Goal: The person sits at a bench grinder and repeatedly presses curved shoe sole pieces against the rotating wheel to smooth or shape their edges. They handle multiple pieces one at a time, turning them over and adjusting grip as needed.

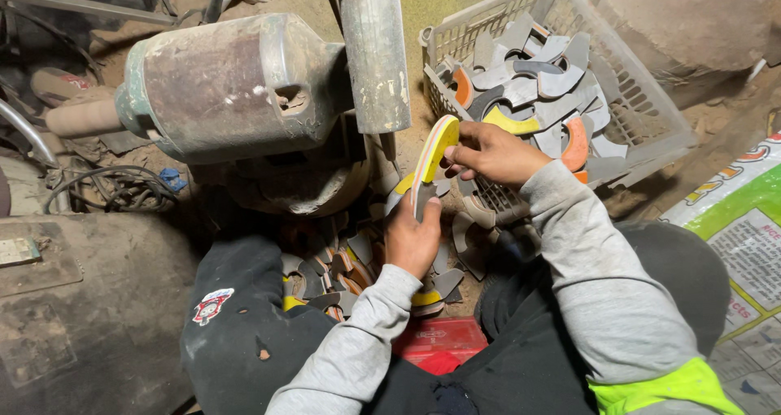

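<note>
Both my hands hold one curved sole-shaped piece [431, 159], yellow on its edge with grey and orange layers. My left hand [413, 236] grips its lower end from below. My right hand [492, 153] pinches its upper end with fingers and thumb. The piece stands almost upright, just right of a worn metal motor [232, 85] and its grey vertical bar [376, 53].
A white plastic basket [643, 110] at the upper right holds several grey, yellow and orange curved pieces [529, 81]. More such pieces [342, 273] lie piled on the ground between my knees. A red box [439, 342] sits near my lap. A printed sack [744, 244] lies right.
</note>
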